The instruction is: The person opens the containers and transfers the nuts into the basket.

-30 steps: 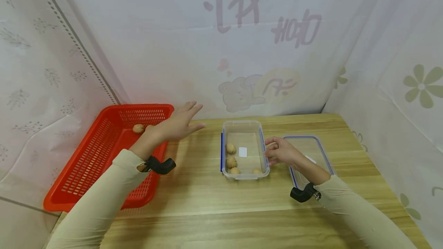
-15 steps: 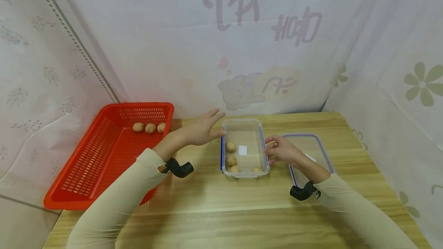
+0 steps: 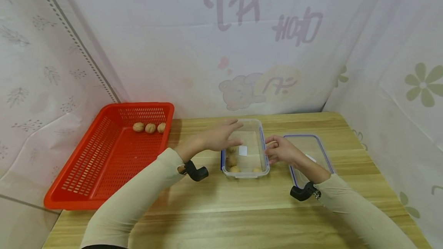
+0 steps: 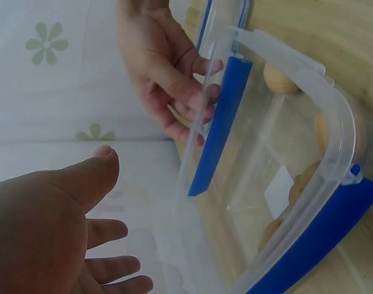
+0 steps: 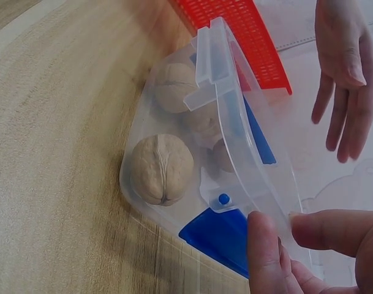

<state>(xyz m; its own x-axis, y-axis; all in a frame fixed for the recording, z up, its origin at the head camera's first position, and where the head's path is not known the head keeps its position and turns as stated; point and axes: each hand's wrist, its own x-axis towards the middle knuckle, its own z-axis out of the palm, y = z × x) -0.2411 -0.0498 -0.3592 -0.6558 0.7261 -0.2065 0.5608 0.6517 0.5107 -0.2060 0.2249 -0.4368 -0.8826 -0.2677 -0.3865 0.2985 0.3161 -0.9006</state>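
A clear plastic food box [image 3: 254, 137] with blue latches stands lidless on the table. Several walnuts [image 4: 279, 78] lie inside along its left and near sides, around a white label [image 3: 243, 151]. Over the box's left rim hovers my left hand [image 3: 221, 135], fingers extended and thumb apart; the left wrist view shows nothing in it. My right hand [image 3: 282, 151] holds the box's right side, thumb and forefinger at the rim beside a hanging latch [image 5: 220, 239]. My left hand partly hides the box's left rim and a walnut in the head view.
A red plastic basket [image 3: 104, 204] stands at the left, with three walnuts [image 3: 150, 128] in its far right corner. The clear lid [image 3: 302, 143] with a blue seal lies right of the box, partly under my right forearm. Printed cloth walls enclose the wooden table [image 3: 207, 222].
My left hand has moved right, from above the red basket's edge to over the box's left rim. My right hand and the box have stayed put.
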